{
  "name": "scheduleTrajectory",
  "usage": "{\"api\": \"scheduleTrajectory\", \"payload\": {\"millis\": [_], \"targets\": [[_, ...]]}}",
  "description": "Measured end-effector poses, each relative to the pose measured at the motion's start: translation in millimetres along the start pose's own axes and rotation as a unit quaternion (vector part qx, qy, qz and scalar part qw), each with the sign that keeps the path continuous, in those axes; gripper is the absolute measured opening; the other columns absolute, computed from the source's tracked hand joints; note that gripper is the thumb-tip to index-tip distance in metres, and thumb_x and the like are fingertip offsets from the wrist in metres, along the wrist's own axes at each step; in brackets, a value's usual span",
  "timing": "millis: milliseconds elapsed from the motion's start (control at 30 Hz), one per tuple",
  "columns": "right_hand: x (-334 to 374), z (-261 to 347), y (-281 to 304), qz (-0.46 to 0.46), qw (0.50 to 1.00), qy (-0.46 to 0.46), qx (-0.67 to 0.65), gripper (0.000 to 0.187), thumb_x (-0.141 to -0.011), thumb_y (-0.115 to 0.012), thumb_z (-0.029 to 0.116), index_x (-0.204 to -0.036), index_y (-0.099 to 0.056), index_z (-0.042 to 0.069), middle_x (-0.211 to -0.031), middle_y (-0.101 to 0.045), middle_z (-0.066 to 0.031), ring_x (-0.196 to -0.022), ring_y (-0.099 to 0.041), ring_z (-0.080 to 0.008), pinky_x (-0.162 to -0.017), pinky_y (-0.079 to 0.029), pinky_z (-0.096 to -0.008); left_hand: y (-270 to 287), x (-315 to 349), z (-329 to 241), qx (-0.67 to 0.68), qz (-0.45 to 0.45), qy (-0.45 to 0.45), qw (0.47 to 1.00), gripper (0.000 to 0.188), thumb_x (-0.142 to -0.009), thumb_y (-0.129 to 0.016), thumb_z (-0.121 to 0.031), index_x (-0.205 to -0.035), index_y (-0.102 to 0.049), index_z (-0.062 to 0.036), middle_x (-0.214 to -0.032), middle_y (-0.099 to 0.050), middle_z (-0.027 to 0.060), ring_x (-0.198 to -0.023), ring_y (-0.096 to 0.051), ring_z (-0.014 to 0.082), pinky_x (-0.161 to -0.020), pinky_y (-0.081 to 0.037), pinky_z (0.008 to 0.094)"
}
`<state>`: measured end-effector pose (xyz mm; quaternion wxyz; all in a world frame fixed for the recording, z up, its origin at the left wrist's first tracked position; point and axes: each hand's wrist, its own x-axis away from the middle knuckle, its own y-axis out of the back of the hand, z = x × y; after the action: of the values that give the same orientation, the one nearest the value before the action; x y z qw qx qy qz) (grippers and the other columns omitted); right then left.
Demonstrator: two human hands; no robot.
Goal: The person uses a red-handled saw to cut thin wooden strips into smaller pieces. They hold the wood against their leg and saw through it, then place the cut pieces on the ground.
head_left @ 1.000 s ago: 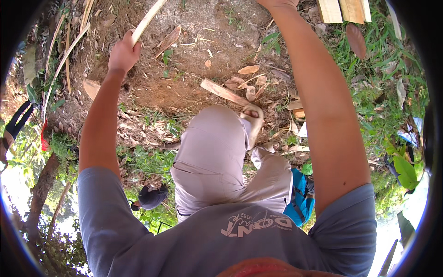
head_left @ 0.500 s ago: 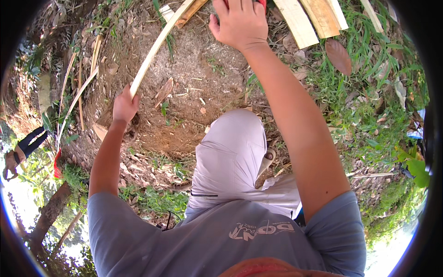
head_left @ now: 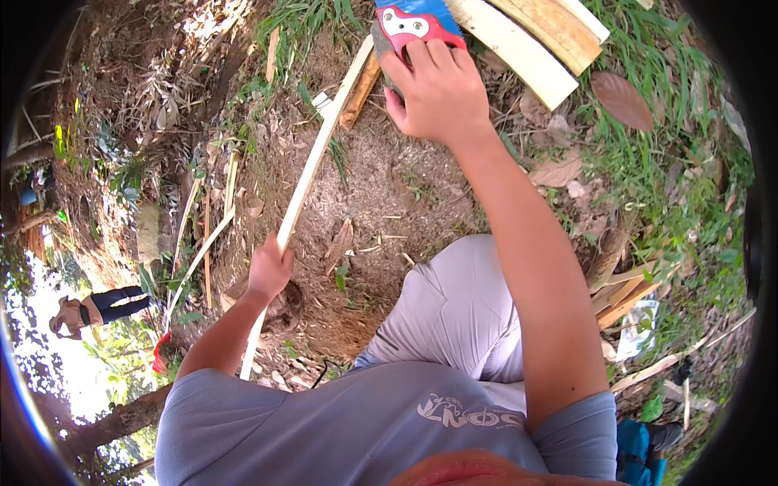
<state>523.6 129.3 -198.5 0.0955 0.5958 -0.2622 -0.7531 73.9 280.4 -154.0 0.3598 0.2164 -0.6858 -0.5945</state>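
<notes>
Running slantwise from the lower left to the top centre is a long, thin, pale wooden strip [head_left: 316,158]. My left hand [head_left: 271,269] is closed round its lower part, and the strip's tail passes behind my left forearm. At the top, my right hand [head_left: 442,93] is wrapped round the red and grey handle of a handsaw [head_left: 403,26] with a blue, toothed blade, partly cut off by the picture's edge. The strip's upper end comes close beside the saw handle; whether they touch I cannot tell. Under that end lies a short brown piece of wood [head_left: 359,95].
Several pale boards [head_left: 531,57] lie on grass at the upper right. More wood pieces [head_left: 622,298] lie right of my knee, near a white plastic bag [head_left: 638,330]. Thin strips [head_left: 198,247] rest on the ground at left. Another person [head_left: 101,309] stands farther off at left.
The view has shifted, so the saw now shows in my right hand. The strip, which looked bowed, is now straighter, and its tail shows below my left hand.
</notes>
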Motion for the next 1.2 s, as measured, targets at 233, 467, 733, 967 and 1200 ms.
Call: {"api": "scheduleTrajectory", "payload": {"millis": [233, 467, 733, 967, 1200], "targets": [[6, 8, 27, 0.03, 0.999, -0.028, -0.007, 0.028, -0.095, -0.075, 0.022, -0.12, -0.065, 0.013, -0.102, -0.064, -0.0095, -0.102, -0.065, -0.0324, -0.091, -0.053, -0.0453, 12, 8, -11, 0.011, -0.027, -0.048, 0.998, 0.022, -0.098, -0.066, -0.016, -0.105, -0.055, 0.002, -0.079, -0.07, 0.0308, -0.074, -0.072, 0.0508, -0.067, -0.059, 0.0581], [61, 86, 140, -0.027, 0.992, -0.115, -0.053, 0.026, -0.097, -0.069, -0.001, -0.122, -0.064, 0.002, -0.11, -0.068, -0.0186, -0.095, -0.067, -0.0378, -0.087, -0.056, -0.0452, 24, 12, -20, 0.055, -0.024, -0.064, 0.996, 0.029, -0.101, -0.068, -0.022, -0.11, -0.059, 0.0047, -0.085, -0.073, 0.03, -0.08, -0.074, 0.0499, -0.072, -0.062, 0.0567], [138, 118, 263, -0.036, 0.966, -0.236, -0.096, 0.023, -0.111, -0.061, 0.011, -0.131, -0.061, 0.0, -0.118, -0.062, -0.0096, -0.094, -0.059, -0.0157, -0.079, -0.051, -0.0293, 28, 12, 13, -0.017, -0.026, -0.096, 0.995, 0.031, -0.106, -0.066, -0.028, -0.114, -0.058, 0.0007, -0.086, -0.075, 0.0218, -0.08, -0.077, 0.043, -0.071, -0.062, 0.0539], [157, 131, 309, -0.038, 0.927, -0.327, -0.178, 0.026, -0.11, -0.062, 0.011, -0.133, -0.06, -0.001, -0.118, -0.061, -0.0084, -0.092, -0.059, -0.0121, -0.075, -0.05, -0.0255, 41, 30, 42, 0.023, -0.024, -0.099, 0.994, 0.039, -0.105, -0.067, -0.039, -0.105, -0.063, 0.0004, -0.087, -0.072, 0.0249, -0.086, -0.073, 0.0462, -0.078, -0.058, 0.0559], [156, 176, 319, 0.006, 0.864, -0.401, -0.306, 0.041, -0.11, -0.064, 0.025, -0.138, -0.056, -0.004, -0.113, -0.067, -0.0109, -0.088, -0.06, -0.0109, -0.076, -0.047, -0.0232, 37, 18, 6, 0.028, -0.073, -0.028, 0.997, 0.051, -0.101, -0.072, -0.048, -0.1, -0.068, 0.0031, -0.089, -0.072, 0.0277, -0.087, -0.072, 0.0485, -0.081, -0.057, 0.0561]]}}
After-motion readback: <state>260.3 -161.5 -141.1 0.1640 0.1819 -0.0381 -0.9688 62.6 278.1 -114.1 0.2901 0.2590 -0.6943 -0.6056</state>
